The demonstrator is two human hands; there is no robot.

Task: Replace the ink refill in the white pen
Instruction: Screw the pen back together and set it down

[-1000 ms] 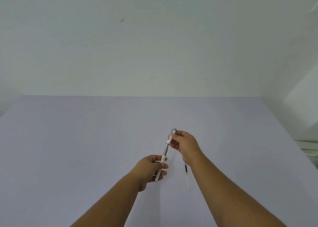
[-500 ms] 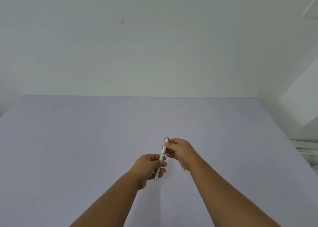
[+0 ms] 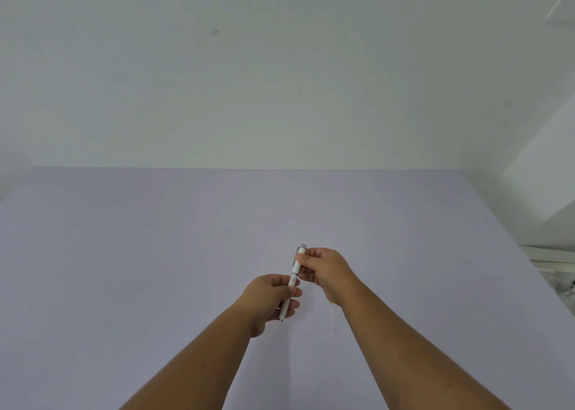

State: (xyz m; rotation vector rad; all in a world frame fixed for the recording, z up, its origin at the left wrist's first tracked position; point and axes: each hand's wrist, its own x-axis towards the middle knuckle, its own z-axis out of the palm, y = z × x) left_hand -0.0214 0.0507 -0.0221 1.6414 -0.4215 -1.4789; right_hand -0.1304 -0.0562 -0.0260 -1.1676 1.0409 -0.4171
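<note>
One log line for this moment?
left hand: grips white pen lower barrel | right hand: grips upper barrel | spare refill: on table

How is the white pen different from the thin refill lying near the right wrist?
The white pen is held in the air by both hands; the refill lies on the table. The pen is thicker and fully visible; the refill is thinner and partly hidden by the wrist. Both are pale and slender.

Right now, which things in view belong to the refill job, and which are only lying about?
Part of the job:
- pen, held by left hand and right hand
- loose refill on the table, partly hidden behind the right wrist

Lying about:
- pale clutter past the table's right edge, too unclear to name
</note>
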